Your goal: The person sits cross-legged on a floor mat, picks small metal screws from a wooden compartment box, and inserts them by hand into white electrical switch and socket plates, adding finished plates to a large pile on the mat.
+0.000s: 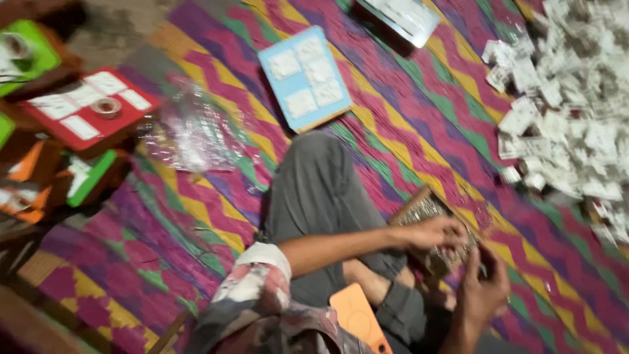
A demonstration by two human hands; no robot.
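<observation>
Boards, far left: I see green (29, 49), red (88, 108) and orange (26, 174) boards with white packets on them, and a tape roll (105, 107) on the red one.
Plastic: a clear crumpled sheet (190, 134) lies on the zigzag mat (196, 216).
Blue board: it (304, 78) lies flat beyond my knee (314, 183), carrying four white packets.
Orange card: it (357, 318) rests by my lap, untouched.
Left hand: it (436, 233) is pressed on the tray, fingers curled over its near edge; I cannot tell whether they really clamp it.
Tray: the brown tray (426, 210) sits tilted on the mat just right of my knee, under both hands.
Right hand: it (481, 288) is clenched at the tray's lower corner; what it pinches is too blurred to tell.
Pile, right: loose white packets (563, 111) are heaped near the tray.
Risk: I judge that the tilted tray could slip or spill, since one hand only presses it; a wide elbow swing could scatter the pile.
</observation>
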